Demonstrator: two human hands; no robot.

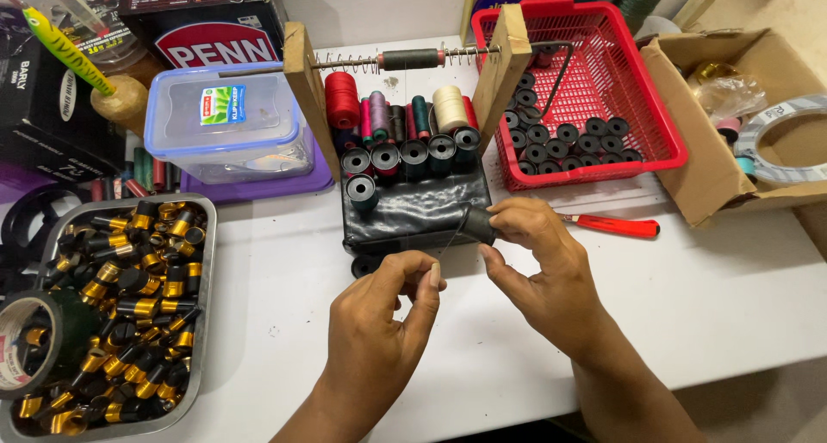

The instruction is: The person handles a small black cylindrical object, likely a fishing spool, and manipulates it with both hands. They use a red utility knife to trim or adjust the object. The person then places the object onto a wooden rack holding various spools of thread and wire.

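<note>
White worktop (706, 297): your right hand (538, 266) clamps a small black cylindrical spool (479, 223); at eight o'clock, your left hand (379, 322) pinches thin black thread (446, 247).

A stand (405, 90) is being kept at the table's (706, 297) back, spools (405, 120) lying within it. A basket (603, 81) is sitting to its right, a tub (228, 120) to its left, and a tray (112, 305) is lying nearer, perhaps overhanging the left edge.
</note>
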